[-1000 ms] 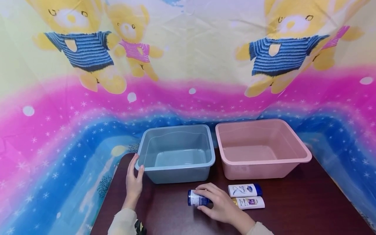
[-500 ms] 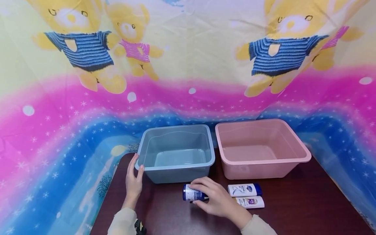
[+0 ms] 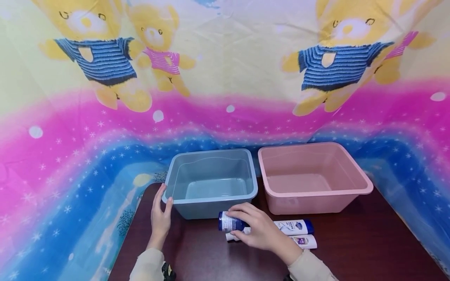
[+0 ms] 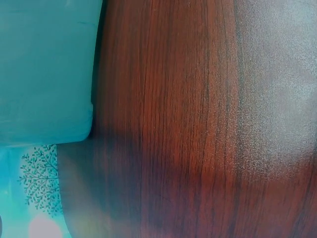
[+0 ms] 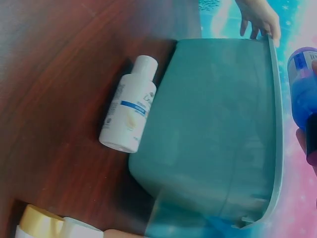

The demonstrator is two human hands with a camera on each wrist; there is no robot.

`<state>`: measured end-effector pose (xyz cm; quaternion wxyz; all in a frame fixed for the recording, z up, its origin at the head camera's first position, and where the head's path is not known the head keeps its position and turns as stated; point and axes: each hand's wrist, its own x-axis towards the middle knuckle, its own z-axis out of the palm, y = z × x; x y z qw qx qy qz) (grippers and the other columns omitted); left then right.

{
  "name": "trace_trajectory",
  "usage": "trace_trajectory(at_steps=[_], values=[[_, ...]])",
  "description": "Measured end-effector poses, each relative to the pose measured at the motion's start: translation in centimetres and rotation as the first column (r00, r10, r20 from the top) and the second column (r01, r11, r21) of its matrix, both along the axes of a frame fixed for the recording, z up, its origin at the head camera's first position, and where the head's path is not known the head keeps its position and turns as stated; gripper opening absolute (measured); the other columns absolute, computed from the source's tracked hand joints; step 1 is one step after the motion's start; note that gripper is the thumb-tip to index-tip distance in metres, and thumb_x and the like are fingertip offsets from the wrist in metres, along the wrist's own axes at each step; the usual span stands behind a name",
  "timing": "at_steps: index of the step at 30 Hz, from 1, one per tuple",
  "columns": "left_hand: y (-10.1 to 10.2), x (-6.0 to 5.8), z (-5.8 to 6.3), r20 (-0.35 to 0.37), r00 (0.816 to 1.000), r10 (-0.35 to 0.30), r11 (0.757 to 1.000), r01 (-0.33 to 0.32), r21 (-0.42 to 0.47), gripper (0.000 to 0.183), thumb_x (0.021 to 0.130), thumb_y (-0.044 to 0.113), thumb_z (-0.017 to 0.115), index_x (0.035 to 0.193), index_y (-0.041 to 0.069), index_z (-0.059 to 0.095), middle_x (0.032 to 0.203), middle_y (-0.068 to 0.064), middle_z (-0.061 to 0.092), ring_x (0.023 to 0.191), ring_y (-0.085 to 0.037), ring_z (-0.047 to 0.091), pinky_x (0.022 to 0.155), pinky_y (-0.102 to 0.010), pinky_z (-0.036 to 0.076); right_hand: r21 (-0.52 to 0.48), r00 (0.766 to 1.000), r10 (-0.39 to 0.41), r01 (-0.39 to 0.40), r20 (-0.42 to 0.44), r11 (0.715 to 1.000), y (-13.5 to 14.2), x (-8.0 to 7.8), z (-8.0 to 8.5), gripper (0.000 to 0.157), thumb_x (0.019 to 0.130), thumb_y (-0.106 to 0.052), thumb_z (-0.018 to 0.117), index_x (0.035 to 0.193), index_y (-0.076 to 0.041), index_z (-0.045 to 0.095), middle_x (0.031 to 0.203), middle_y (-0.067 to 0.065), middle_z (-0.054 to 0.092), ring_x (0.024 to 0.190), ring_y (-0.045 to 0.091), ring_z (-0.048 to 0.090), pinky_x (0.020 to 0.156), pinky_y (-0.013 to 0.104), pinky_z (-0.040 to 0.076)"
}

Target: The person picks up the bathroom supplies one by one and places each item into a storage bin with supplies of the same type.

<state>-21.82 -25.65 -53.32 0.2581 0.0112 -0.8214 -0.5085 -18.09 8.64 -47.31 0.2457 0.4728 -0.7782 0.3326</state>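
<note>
1. Head view: right hand (image 3: 259,228), pinching one labelled blue bottle (image 3: 230,221) off the five o'clock side of a blue-grey tub (image 3: 204,211). Left hand (image 3: 161,220), fingers straight, touching the tub's eight o'clock corner. Pink tub (image 3: 306,205), at the blue-grey tub's three o'clock. Two white bottles (image 3: 294,227), side by side, at the right hand's three o'clock, part hidden.
2. Left wrist view: wood-grain tabletop (image 4: 183,99); tub wall (image 4: 47,69) at ten o'clock.
3. Right wrist view: blue bottle at three o'clock, dark cap (image 5: 312,139) toward six; blue-banded white bottle (image 5: 130,111) lying just beside the tub.
</note>
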Motion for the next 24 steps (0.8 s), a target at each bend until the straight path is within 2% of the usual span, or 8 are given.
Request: trace_trajectory(at_steps=[13,24], values=[[0.2,0.1,0.0,0.005,1.0,0.001,1.0,-0.001,0.012,0.051,0.101,0.021,0.057,0.15,0.022,0.044,0.156,0.005,0.037,0.144,-0.019,0.028,0.114,-0.057,0.021,0.002,0.999,-0.026,0.026,-0.032,1.0,-0.4,-1.1,1.9,0.052,0.075,-0.018,0.086,0.123,-0.01,0.067,0.12,0.004,0.064,0.112,0.018,0.06,0.095,0.032,0.048],[0.0,-0.1,-0.1,-0.011,1.0,0.002,1.0,-0.002,0.006,0.051,0.101,0.019,0.058,0.15,0.021,0.045,0.156,0.003,0.038,0.144,-0.019,0.029,0.114,-0.057,0.022,0.014,0.999,-0.039,0.039,0.017,0.999,-0.8,-2.0,3.1,0.05,0.078,-0.019,0.085,0.124,-0.011,0.067,0.123,0.003,0.063,0.116,0.018,0.058,0.095,0.034,0.05]])
